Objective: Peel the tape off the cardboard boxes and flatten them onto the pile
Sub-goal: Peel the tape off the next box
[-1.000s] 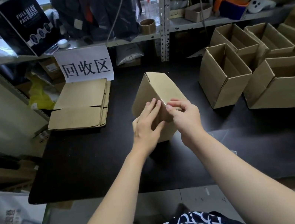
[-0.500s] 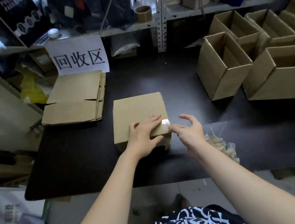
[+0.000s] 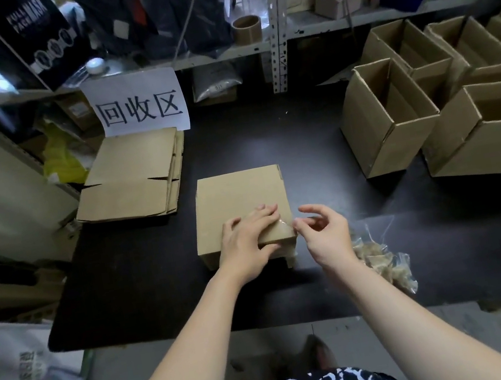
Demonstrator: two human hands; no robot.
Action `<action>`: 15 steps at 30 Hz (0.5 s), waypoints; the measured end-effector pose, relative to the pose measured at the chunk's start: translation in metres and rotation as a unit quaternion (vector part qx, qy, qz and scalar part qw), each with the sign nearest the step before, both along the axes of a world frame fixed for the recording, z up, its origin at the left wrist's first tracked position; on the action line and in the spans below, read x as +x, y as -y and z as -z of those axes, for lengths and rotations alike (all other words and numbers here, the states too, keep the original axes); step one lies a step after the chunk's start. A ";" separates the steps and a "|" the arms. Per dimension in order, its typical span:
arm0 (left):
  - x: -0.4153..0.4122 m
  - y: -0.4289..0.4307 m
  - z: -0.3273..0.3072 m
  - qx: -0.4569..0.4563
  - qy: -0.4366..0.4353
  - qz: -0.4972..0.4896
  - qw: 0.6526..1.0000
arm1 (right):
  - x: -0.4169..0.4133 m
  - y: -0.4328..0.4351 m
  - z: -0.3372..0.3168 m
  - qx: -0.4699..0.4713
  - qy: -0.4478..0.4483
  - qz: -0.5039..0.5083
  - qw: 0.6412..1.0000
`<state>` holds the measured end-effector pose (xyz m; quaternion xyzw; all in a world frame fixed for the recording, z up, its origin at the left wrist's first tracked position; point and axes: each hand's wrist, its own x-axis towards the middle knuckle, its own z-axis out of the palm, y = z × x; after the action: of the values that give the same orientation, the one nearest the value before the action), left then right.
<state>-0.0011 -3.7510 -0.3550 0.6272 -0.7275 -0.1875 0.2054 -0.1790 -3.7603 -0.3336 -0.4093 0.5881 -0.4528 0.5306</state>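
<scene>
1. Four or more open boxes (image 3: pixel 390 120) stood well off to the far right of the right grip (image 3: pixel 325 230), upright and not yet flattened. They looked like the bulk of the work left.
2. Several flattened cartons made up the pile (image 3: pixel 134 179), well beyond and to the left of the left grip (image 3: pixel 248 243), below a paper sign (image 3: pixel 139 109). That part seemed done.
3. One closed box (image 3: pixel 240 198) sat on the counter (image 3: pixel 144 274) directly under the left grip, which lay flat on its top with straight fingers, pressing down and grasping nothing.
4. One crumpled wad of peeled tape (image 3: pixel 384 263) lay just right of the right grip's wrist.
5. One clear tape strip (image 3: pixel 284 222) at the box's near right corner was pinched between the right grip's thumb and forefinger. Only its end was lifted, so peeling looked barely begun and this box was not yet ready to flatten.
</scene>
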 end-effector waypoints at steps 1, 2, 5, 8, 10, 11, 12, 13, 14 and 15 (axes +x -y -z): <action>-0.001 0.001 0.000 -0.002 0.002 -0.002 1.000 | -0.001 -0.002 0.000 -0.019 -0.009 -0.009 1.000; -0.001 0.002 0.000 -0.005 0.001 -0.004 1.000 | -0.003 -0.004 0.001 -0.031 -0.015 -0.014 0.999; -0.002 0.004 0.000 -0.006 -0.014 -0.013 1.000 | -0.012 -0.010 0.007 -0.017 -0.014 -0.013 1.000; -0.003 0.003 0.001 -0.004 -0.026 -0.015 1.000 | -0.015 -0.008 0.006 0.003 -0.022 -0.033 0.999; -0.003 0.002 0.001 -0.004 -0.031 -0.016 0.999 | -0.014 -0.007 0.005 -0.001 -0.048 -0.064 0.997; -0.003 0.002 0.000 -0.005 -0.032 -0.016 0.999 | -0.013 -0.008 0.006 -0.019 -0.084 -0.081 0.993; -0.004 0.001 -0.001 -0.006 -0.031 -0.015 0.999 | -0.012 -0.009 0.009 -0.048 -0.140 -0.097 0.984; -0.004 0.001 -0.001 -0.006 -0.027 -0.013 1.000 | -0.011 -0.010 0.011 -0.076 -0.193 -0.106 0.972; -0.004 0.000 -0.002 -0.004 -0.023 -0.011 1.000 | -0.008 -0.011 0.014 -0.101 -0.234 -0.104 0.961; -0.004 0.000 -0.002 -0.002 -0.019 -0.009 1.000 | -0.005 -0.012 0.017 -0.120 -0.259 -0.095 0.954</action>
<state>-0.0046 -3.7514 -0.3526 0.6296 -0.7180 -0.1963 0.2226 -0.1838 -3.7487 -0.3504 -0.6272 0.6048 -0.3463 0.3479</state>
